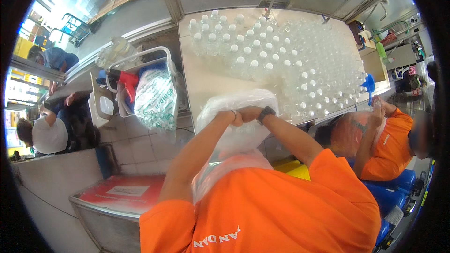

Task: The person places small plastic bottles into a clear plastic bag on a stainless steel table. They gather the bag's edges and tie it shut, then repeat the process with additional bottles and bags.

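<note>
A large translucent white plastic bag (239,100) bulges over the near edge of the tiled table, in front of my body. My left hand (232,117), with a band at its wrist, and my right hand (252,113), with a dark watch, meet at the bag's gathered plastic. Both hands are closed on it; the fingertips are mostly hidden. Beyond the bag, many clear plastic bottles with white caps (263,54) stand upright on the table. More clear bottles (316,45), many apparently uncapped, fill its right part.
At the left stands a white basket (124,107) with a red heat gun (129,82) and a printed plastic bag (156,98). A co-worker in orange (386,144) sits at the right near a blue funnel (368,83). A red-topped box (123,189) lies at lower left.
</note>
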`<state>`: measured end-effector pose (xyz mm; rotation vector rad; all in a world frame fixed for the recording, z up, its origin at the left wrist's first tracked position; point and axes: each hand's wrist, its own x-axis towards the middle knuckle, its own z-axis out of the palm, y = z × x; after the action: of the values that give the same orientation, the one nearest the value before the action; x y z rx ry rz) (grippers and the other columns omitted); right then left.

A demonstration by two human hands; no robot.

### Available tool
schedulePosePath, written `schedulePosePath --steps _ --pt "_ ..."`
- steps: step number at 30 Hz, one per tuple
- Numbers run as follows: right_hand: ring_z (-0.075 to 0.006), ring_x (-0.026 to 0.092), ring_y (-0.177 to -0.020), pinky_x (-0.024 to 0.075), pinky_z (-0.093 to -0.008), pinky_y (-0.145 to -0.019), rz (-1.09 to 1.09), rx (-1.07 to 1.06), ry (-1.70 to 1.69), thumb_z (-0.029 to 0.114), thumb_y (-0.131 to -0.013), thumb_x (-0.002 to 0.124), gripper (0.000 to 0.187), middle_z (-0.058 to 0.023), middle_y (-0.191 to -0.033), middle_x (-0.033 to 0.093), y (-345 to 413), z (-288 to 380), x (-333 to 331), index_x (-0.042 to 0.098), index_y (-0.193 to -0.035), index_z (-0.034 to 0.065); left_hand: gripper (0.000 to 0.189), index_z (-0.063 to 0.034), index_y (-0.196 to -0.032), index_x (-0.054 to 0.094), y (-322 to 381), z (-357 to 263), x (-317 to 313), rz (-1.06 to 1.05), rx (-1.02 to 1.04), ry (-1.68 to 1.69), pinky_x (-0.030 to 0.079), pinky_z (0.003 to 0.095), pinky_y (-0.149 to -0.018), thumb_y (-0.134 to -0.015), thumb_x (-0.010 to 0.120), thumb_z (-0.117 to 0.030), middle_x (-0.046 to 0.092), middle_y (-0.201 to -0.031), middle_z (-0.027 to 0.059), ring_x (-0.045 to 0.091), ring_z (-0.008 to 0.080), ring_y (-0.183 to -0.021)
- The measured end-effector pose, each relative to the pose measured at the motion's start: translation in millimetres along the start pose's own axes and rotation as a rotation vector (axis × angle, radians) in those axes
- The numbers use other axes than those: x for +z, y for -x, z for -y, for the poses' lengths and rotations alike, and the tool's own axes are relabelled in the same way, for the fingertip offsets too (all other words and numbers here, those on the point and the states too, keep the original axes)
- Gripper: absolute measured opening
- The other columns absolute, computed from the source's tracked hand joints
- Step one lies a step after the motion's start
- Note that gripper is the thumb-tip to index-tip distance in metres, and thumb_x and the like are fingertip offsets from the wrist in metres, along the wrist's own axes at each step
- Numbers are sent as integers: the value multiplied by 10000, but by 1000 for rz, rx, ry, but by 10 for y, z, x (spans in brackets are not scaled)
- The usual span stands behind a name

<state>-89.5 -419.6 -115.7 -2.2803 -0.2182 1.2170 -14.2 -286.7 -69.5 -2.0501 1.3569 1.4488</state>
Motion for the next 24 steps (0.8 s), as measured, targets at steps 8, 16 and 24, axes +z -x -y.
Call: schedulePosePath --steps 8,16,24 --pt "-355 684 -1150 540 -431 -947 -29 80 173 317 -873 705 490 -226 -1287 696 -45 269 -56 664 -1241 -3 419 -166 -1261 749 38 -160 137 59 -196 -183 402 480 -1166 -898 574 -279 661 -1409 133 626 319 -1304" --pt "-415 674 -1109 534 -490 -969 -263 -120 360 250 -848 711 428 -275 -1161 702 -540 71 117 686 -1141 -61 565 -231 -1514 544 -174 11 341 95 -51 -306 286 501 -1225 -957 547 -329 495 -1588 63 411 261 -1497" --pt "-347 678 -1015 512 -460 -917 31 115 -4 419 -953 578 446 -175 -1079 755 -345 -30 209 750 -986 8 417 -178 -1310 735 -17 225 280 -30 -69 -244 423 452 -1124 -933 585 -274 638 -1443 126 584 280 -1362"
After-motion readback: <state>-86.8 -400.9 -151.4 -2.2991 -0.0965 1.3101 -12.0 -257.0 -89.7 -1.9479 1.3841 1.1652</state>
